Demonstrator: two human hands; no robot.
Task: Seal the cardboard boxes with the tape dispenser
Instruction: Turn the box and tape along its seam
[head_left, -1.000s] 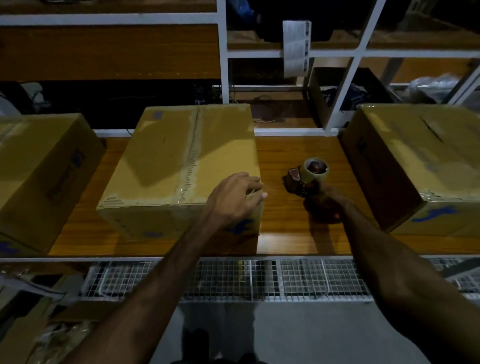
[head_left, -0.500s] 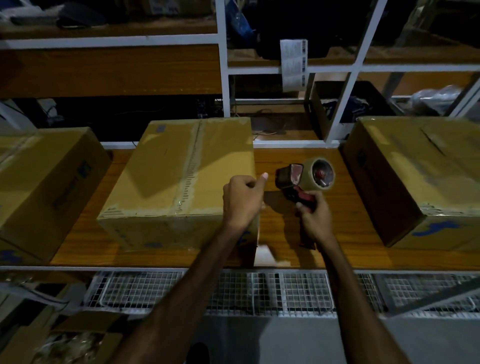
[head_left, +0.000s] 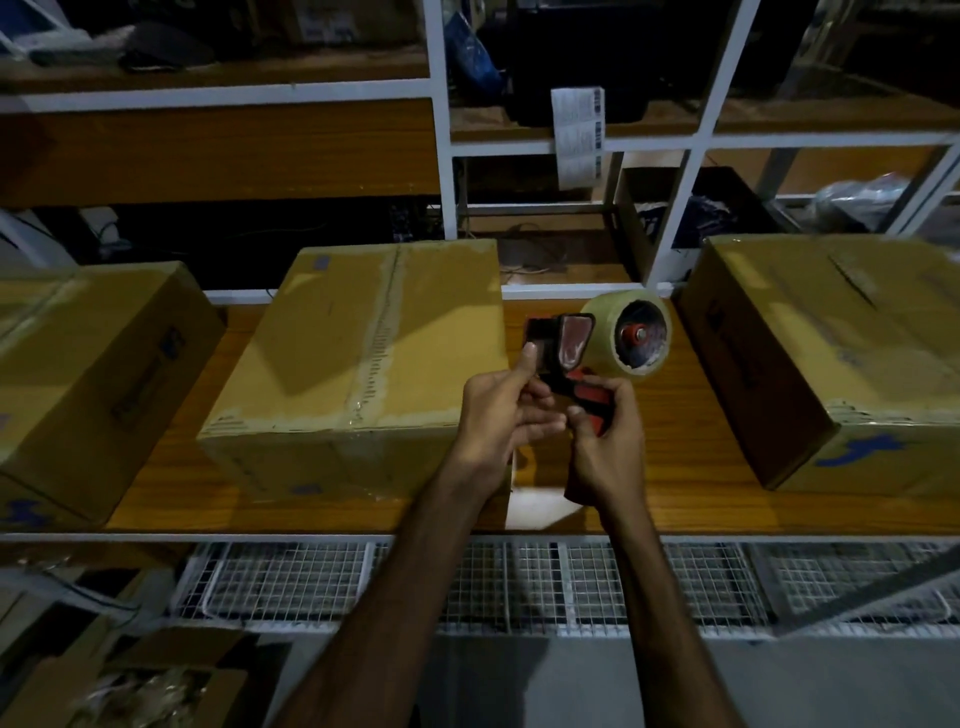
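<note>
The right hand (head_left: 605, 441) gripped the tape dispenser (head_left: 597, 358) by its handle, held above the wooden shelf (head_left: 675, 499); the left hand (head_left: 501, 410) pinched at its front edge. Judged step: freeing the tape end. Next, the end needs sticking down on the middle box (head_left: 358, 364) seam.

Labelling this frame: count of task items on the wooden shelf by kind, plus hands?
Cardboard boxes: 3, the left box, middle box and right box
Tape dispensers: 1, the tape dispenser, held above the shelf
Hands: 2, the left hand and right hand, both on the dispenser
Total: 6
</note>
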